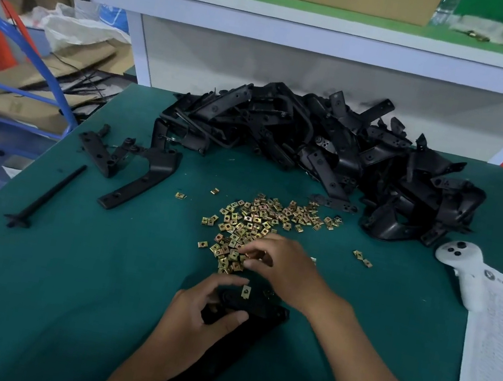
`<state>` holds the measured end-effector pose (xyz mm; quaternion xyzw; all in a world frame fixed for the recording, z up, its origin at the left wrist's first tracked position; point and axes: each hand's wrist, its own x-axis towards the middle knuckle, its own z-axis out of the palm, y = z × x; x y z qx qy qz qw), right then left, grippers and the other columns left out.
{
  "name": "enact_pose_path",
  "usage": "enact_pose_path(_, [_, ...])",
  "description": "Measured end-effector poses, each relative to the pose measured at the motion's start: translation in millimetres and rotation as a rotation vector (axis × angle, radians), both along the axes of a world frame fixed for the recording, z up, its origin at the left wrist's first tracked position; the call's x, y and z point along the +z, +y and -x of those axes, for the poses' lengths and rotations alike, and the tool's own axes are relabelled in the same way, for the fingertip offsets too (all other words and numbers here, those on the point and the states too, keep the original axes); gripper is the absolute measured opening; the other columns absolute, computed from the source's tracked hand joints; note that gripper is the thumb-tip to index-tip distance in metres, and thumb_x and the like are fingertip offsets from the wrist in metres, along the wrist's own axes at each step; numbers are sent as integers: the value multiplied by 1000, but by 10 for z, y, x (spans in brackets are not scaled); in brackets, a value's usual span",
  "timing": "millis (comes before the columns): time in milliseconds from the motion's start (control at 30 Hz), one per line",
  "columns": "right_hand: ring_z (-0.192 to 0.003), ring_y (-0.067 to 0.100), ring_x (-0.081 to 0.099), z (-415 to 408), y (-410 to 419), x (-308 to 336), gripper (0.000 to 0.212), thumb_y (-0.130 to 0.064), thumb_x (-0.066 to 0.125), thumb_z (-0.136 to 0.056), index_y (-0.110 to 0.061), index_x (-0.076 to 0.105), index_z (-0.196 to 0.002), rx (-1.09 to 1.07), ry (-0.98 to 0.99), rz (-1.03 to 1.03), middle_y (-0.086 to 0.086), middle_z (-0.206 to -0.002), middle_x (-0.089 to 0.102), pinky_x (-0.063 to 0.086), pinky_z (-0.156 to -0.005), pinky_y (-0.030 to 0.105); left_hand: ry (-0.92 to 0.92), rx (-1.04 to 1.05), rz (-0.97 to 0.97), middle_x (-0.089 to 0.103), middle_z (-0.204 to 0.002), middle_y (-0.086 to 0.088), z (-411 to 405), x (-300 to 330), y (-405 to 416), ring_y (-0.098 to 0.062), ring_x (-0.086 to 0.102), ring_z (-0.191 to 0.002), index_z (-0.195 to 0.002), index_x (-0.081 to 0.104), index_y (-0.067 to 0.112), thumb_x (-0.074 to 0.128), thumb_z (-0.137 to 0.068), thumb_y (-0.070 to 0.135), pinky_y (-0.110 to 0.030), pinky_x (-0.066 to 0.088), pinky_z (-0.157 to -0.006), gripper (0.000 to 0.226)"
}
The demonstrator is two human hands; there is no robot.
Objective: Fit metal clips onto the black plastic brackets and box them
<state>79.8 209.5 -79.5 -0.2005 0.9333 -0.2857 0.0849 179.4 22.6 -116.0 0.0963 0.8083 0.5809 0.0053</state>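
The left hand (205,311) gripped a black plastic bracket (259,309) at six o'clock on the green table (77,277), one metal clip (246,291) fitted at its top. The right hand (280,267) pinched into the clip pile (258,221) at centre. The bracket heap (318,148) lay at twelve o'clock.

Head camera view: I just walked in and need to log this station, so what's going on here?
A person is fitting clips. The left hand grips a black bracket with one clip at its end. The right hand picks from the brass clip pile. More brackets lie heaped behind on the green table.
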Motion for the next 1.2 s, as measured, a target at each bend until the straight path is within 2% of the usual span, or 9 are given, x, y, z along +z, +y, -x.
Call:
enact_pose_path(100, [-98,7,53,58,-57,-26,24,-39,64,-96,-37,67,-119,43,62,-114,-16,-109,55,43,-74,30,-3,0,4,74,-103,18,3,14,0,-4,71,-96,-124,61,48,72,-82,49,-12,51,-77,43])
enact_pose_path(233, [-102,12,56,74,-62,-43,15,-33,65,-96,-31,67,-111,4,127,-110,-10,-110,60,49,-81,34,7,8,21,73,-100,19,6,24,-10,-5,70,-92,-123,62,49,71,-83,51,-9,48,-73,42])
enact_pose_path(367, [-97,10,52,77,-54,-93,14,-34,56,-101,-32,67,-110,13,166,-168,-11,-107,54,43,-74,31,5,32,26,72,-99,17,12,3,-12,-11,69,-87,-120,63,48,71,-80,53,-13,49,-71,41])
enact_pose_path(500, [-93,9,53,64,1,-98,19,-34,48,-105,-25,63,-103,-77,106,8,-11,-102,55,45,-78,31,10,41,10,72,-97,16,12,-2,-14,-13,68,-80,-119,63,47,71,-80,52,-18,51,-68,41])
enact_pose_path(600, [-81,8,57,5,74,-72,16,-34,46,-106,-25,55,-96,-192,42,188,-8,-88,61,44,-68,25,4,41,4,72,-101,17,7,-8,-16,-14,68,-82,-122,62,47,71,-81,54,-25,53,-71,42])
enact_pose_path(767, [-76,-3,58,-109,173,25,5,-30,57,-102,-28,60,-99,-244,-49,372,-12,-87,64,43,-66,13,-4,44,6,72,-100,16,20,-24,-29,-16,69,-84,-122,62,47,70,-82,57,-36,56,-79,43])
enact_pose_path(900, [-77,-6,60,-215,236,123,9,-26,67,-96,-28,73,-102,-211,-160,533,-16,-89,69,45,-68,12,2,51,-12,73,-105,18,18,-18,-25,-12,70,-90,-121,62,45,72,-82,52,-26,55,-77,40])
enact_pose_path(1033, [-82,9,69,-315,289,191,11,-25,73,-89,-20,76,-99,-185,-379,759,0,-89,75,54,-67,20,-6,55,-21,72,-100,15,17,-18,-28,-16,69,-85,-121,63,46,72,-81,55,-34,55,-75,42])
enact_pose_path(1200, [-84,10,69,-399,331,201,6,-24,72,-91,-23,74,-96,-120,-430,659,0,-93,77,51,-67,19,-17,68,-47,72,-103,16,10,12,-24,-13,70,-88,-118,63,47,77,-84,47,-26,56,-74,37])
